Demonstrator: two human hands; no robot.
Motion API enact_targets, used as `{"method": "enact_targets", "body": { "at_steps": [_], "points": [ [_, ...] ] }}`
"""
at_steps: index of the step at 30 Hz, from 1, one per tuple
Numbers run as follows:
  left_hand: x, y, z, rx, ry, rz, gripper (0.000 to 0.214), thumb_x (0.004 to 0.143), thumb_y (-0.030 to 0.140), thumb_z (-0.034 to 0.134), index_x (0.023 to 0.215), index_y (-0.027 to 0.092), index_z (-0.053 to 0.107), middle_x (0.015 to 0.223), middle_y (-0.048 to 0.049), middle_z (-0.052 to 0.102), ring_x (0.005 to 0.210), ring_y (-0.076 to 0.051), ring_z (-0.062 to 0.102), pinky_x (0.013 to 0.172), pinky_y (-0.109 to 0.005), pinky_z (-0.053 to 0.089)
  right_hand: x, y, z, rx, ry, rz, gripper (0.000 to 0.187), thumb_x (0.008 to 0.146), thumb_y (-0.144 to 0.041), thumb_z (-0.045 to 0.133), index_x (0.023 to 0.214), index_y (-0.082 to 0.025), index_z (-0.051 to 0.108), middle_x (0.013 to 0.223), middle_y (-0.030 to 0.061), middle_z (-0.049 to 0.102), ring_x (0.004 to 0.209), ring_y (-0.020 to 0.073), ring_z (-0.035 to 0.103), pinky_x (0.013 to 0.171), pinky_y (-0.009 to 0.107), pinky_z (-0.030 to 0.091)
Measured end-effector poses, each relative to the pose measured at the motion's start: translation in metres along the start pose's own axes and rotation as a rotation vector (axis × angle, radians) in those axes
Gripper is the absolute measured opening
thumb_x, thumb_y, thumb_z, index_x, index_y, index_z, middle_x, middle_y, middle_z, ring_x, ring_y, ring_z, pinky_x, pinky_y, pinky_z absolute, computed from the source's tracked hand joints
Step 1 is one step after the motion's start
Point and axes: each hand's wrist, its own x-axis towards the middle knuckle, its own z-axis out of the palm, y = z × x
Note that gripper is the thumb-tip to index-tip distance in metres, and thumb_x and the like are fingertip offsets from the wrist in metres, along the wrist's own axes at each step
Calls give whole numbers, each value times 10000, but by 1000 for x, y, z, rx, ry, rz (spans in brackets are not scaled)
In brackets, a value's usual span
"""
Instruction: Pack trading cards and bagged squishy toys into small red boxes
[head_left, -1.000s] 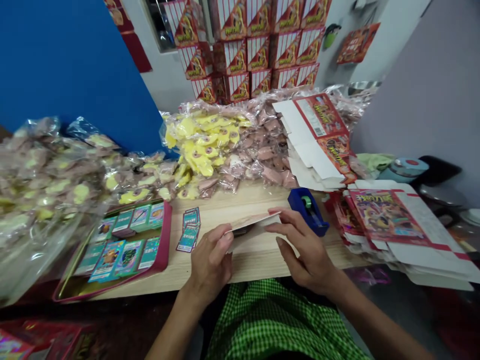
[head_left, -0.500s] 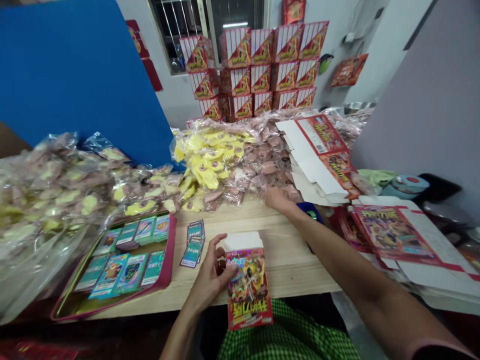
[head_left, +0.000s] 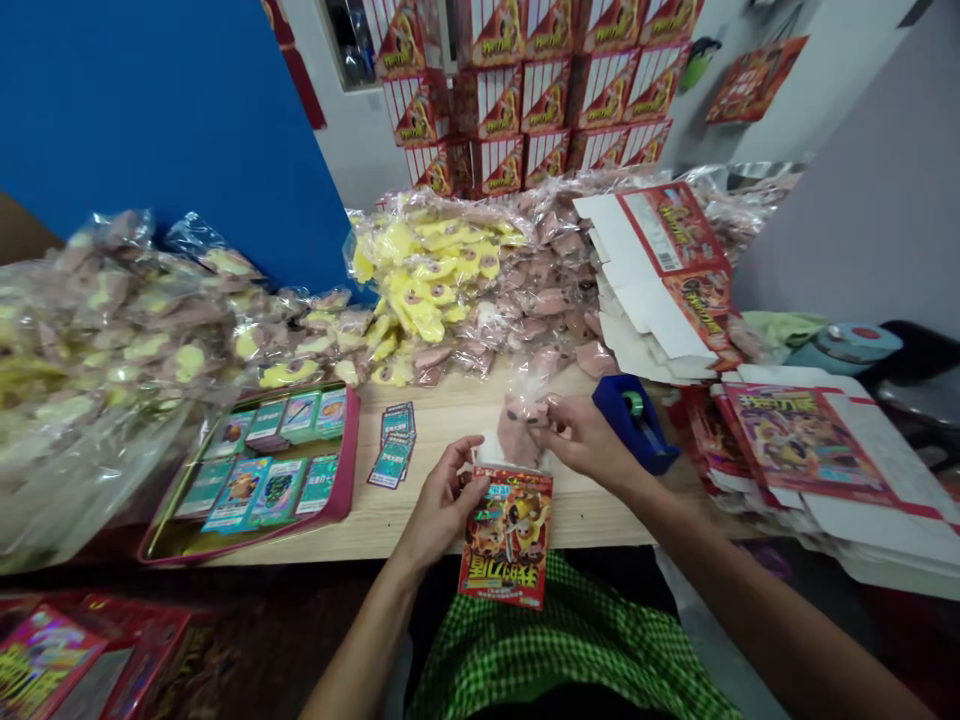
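Note:
A red printed card box (head_left: 506, 545) is held upright at the table's front edge, its top end open, with my left hand (head_left: 448, 505) closed around its left side. My right hand (head_left: 585, 440) pinches a small pinkish-brown toy in a clear plastic bag (head_left: 519, 430). The toy's lower end is at the mouth of the box; whether it reaches inside is hidden. Several teal cards (head_left: 392, 447) lie overlapping to the left of the box. Further left, a pink-rimmed tin (head_left: 346, 470) contains stacks of cards.
Bagged yellow toys (head_left: 427, 290) and pinkish ones (head_left: 544, 300) are heaped behind. A blue tape dispenser (head_left: 637, 425) stands to the right. Flattened boxes (head_left: 810, 440) are stacked at the right. Red boxes (head_left: 499, 100) are piled at the back.
My right hand has come back from the heap with a bagged pinkish toy and brought it to the box's open top. My left hand still holds the box.

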Motion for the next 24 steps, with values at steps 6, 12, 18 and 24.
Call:
{"method": "enact_targets", "body": {
  "at_steps": [6, 12, 18, 24],
  "points": [
    [-8, -12, 3, -47, 16, 17, 591, 841, 466, 789, 1326, 249, 532, 1246, -75, 613, 910, -174, 664, 792, -292, 566, -19, -5, -7, -73, -133, -26, 219, 826, -354, 692, 1019, -249, 696, 939, 50, 679, 975, 289, 606, 932, 470, 452],
    [-17, -16, 9, -52, -71, 0, 553, 868, 433, 772, 1326, 248, 522, 1217, -71, 599, 909, -174, 671, 788, -294, 575, -21, -21, -20, -351, -133, -107, 244, 897, -190, 566, 1131, -240, 615, 974, 50, 685, 1029, 277, 610, 1025, 529, 365],
    [-19, -16, 8, -87, -65, -23, 580, 865, 434, 778, 1338, 248, 498, 1155, -70, 654, 920, -183, 679, 794, -286, 552, -28, -23, -12, -508, -232, -180, 374, 828, -69, 523, 1140, -236, 643, 1005, 82, 704, 1067, 292, 600, 1001, 537, 364],
    [-9, -41, 22, -58, -30, 28, 596, 817, 448, 783, 1313, 214, 548, 1124, -64, 631, 821, -148, 626, 781, -291, 514, -42, -3, 0, -582, -410, -363, 237, 1007, -355, 531, 875, -301, 721, 884, 51, 693, 966, 295, 617, 971, 545, 362]
  ]
}}
